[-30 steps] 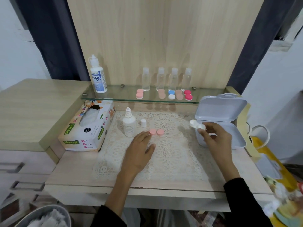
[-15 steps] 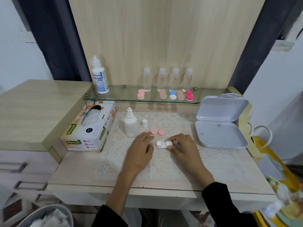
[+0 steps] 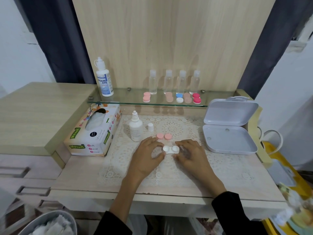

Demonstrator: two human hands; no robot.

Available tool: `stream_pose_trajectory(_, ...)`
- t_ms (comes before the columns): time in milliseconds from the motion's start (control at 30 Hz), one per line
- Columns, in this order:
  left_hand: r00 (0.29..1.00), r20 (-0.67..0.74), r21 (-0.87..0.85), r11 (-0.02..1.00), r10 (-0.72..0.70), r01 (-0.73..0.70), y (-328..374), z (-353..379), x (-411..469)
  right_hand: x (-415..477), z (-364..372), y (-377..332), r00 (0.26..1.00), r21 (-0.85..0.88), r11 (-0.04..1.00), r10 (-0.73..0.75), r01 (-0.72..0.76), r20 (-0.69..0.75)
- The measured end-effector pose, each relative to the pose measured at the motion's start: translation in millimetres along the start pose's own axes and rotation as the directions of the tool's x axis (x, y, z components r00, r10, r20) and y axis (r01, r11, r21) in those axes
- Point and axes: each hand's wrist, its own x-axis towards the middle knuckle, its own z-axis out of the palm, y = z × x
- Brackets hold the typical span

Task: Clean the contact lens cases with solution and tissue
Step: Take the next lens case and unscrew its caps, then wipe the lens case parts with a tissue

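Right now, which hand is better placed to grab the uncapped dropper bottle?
Probably left. The left hand, at the white lens case's left end, lies nearest the dropper bottle; the right hand at the other end could steady it.

**White, pink and pale wood**

The lens case is plain white, and the two caps behind it are salmon pink. The mat is cream lace with floral openwork. The tissue box is white with green labels and orange flowers. The open box is pale lavender-grey. The worktop shows light wood grain.
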Motion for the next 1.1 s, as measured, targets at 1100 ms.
stream_pose_trajectory(1100, 0.924, -0.375, -0.177, 0.984, -0.075, 0.008, 19.9, -29.9, -8.6, -3.2, 5.1, 9.2, 0.999, -0.094, 0.995, 0.028, -0.025, 0.032)
